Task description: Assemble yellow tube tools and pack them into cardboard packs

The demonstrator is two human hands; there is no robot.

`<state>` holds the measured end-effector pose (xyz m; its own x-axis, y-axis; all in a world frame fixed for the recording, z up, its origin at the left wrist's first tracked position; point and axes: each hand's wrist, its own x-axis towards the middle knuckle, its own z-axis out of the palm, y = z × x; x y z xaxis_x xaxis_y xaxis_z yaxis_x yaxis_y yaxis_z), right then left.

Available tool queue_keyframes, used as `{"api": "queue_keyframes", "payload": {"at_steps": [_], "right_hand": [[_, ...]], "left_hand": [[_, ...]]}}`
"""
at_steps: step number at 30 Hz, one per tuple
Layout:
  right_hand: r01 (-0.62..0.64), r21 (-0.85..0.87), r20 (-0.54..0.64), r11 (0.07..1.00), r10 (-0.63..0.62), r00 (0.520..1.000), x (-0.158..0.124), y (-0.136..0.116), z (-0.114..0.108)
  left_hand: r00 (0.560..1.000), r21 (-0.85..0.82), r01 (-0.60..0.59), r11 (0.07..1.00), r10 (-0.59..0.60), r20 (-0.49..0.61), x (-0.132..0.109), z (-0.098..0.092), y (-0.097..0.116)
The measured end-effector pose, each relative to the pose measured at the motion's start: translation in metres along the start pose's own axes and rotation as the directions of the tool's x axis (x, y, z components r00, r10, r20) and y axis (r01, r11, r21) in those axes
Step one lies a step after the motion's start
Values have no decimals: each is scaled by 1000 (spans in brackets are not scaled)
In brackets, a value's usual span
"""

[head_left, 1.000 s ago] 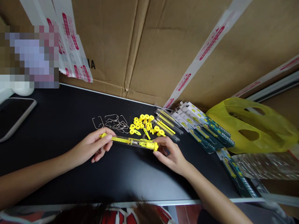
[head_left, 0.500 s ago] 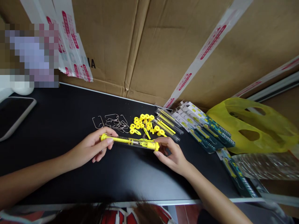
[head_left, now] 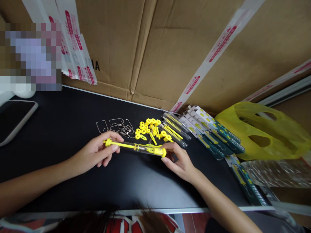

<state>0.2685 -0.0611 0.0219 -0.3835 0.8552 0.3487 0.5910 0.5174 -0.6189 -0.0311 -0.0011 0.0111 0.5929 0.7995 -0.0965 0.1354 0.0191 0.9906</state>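
Observation:
Between my hands a clear tube with yellow end caps and a yellow rod inside (head_left: pixel 136 147) is held nearly level above the black table. My left hand (head_left: pixel 103 149) is closed around its left end, thumb on the near side. At the right end, the fingers and thumb of my right hand (head_left: pixel 178 160) pinch the yellow cap. Just beyond the tube lie bent wire hooks (head_left: pixel 122 127) and a pile of small yellow plastic parts (head_left: pixel 148 126). Several clear tubes with yellow rods (head_left: pixel 173 131) rest right of that pile.
Printed packages (head_left: pixel 211 129) are stacked at the right, beside a yellow plastic bag (head_left: pixel 262 129) and clear plastic packaging (head_left: pixel 277 173). A phone (head_left: pixel 17 119) lies at the left edge. A large cardboard box (head_left: pixel 116 48) stands along the back of the black table (head_left: pixel 143 187).
The tube has shifted very slightly to the right. Inside its left part, the rod looks smooth now where it looked ridged before. Both hands keep their grip.

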Motion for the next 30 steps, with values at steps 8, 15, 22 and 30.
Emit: {"api": "queue_keyframes", "payload": {"at_steps": [8,15,22,30], "right_hand": [[-21,-1,18,1000,21,1000,0,0,2],[7,-7,-7,1000,-7,1000,-1,-1,3],[142,-105,-72,984,-150,986,-3,-1,3],[192,-155,-89,969,-207,974,-2,-1,4]], "left_hand": [[998,39,56,998,-56,4,0,1,-1],[999,54,45,998,-44,-15,1,1,-3],[998,123,-56,991,60,-25,-3,0,2],[991,190,-120,974,129,-32,-4,0,1]]}}
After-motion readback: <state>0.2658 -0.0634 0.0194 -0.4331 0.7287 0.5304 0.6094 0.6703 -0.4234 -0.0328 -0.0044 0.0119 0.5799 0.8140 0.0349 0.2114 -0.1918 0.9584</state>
